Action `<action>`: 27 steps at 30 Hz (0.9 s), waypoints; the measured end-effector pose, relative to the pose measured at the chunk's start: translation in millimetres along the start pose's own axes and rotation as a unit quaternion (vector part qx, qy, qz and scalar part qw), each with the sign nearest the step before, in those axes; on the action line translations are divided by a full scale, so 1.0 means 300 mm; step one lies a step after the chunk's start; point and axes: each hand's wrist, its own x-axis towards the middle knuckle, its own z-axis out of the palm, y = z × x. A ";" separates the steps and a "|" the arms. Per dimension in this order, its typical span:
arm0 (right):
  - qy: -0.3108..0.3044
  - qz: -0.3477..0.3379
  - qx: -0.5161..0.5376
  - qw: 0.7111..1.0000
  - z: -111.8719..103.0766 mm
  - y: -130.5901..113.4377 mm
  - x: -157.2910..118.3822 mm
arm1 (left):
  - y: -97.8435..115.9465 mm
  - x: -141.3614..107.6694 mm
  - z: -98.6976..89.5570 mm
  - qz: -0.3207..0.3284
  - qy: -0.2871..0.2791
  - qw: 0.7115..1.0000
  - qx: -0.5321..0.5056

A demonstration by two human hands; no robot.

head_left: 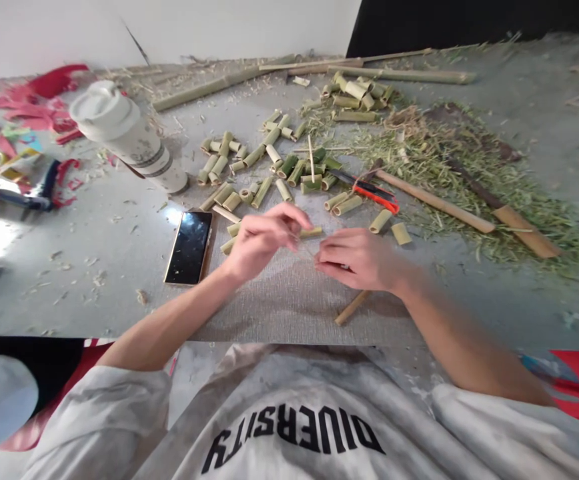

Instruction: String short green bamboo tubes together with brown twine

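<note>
My left hand is closed in a pinch above the table, holding one end of a thin pale strand. The strand runs across to my right hand, whose fingers are pressed together around its other end. Whether the right fingers hide anything else I cannot tell. Partly beneath my right hand lies a short brown stick. Just beyond both hands are many cut bamboo pieces, some greener than others. An orange-handled utility knife lies among them, beyond my right hand.
A phone lies left of my left hand, with a lidded paper cup behind it. To the right, a wooden-handled tool and a broad blade with a wooden handle rest on green shavings. Long bamboo poles lie at the back.
</note>
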 end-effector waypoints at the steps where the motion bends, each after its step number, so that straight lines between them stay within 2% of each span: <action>1: -0.013 -0.005 0.016 1.000 0.000 -0.005 0.000 | 0.004 0.009 -0.023 -0.013 0.036 0.999 -0.027; 3: -0.042 0.005 0.038 0.998 -0.007 -0.011 0.000 | 0.015 0.026 -0.089 -0.037 0.127 0.991 -0.037; 5: -0.062 0.026 0.041 0.997 -0.025 -0.008 -0.005 | 0.027 0.040 -0.173 -0.013 0.167 0.986 0.017; 7: -0.053 0.050 0.027 0.997 -0.054 0.008 -0.016 | 0.032 0.051 -0.260 0.009 0.132 0.988 0.084; 8: -0.039 0.066 0.013 0.997 -0.071 0.019 -0.023 | 0.031 0.055 -0.299 0.042 0.109 0.990 0.081; 10: 0.010 0.105 -0.028 0.994 -0.106 0.046 -0.041 | 0.023 0.061 -0.363 0.075 0.085 0.993 0.027; 12: 0.069 0.153 -0.074 0.983 -0.139 0.072 -0.060 | 0.010 0.067 -0.401 0.081 0.099 0.991 -0.032; 14: 0.112 0.203 -0.101 0.967 -0.168 0.091 -0.078 | 0.000 0.069 -0.414 0.073 0.137 0.987 -0.034; 15: 0.125 0.224 -0.108 0.960 -0.183 0.096 -0.085 | -0.002 0.069 -0.412 0.068 0.150 0.986 -0.002; 17: 0.139 0.247 -0.120 0.951 -0.216 0.100 -0.095 | 0.001 0.067 -0.397 0.056 0.148 0.982 0.102; 19: 0.136 0.239 -0.141 0.951 -0.259 0.092 -0.099 | 0.011 0.066 -0.372 0.037 0.132 0.975 0.173; 21: 0.105 0.228 -0.168 0.953 -0.309 0.074 -0.105 | 0.024 0.069 -0.344 0.016 0.151 0.980 0.132; 24: 0.033 0.223 -0.182 0.957 -0.378 0.039 -0.136 | 0.038 0.080 -0.305 -0.012 0.176 0.984 -0.033; 27: -0.017 0.223 -0.133 0.966 -0.412 0.001 -0.195 | 0.042 0.093 -0.273 0.009 0.110 0.986 -0.123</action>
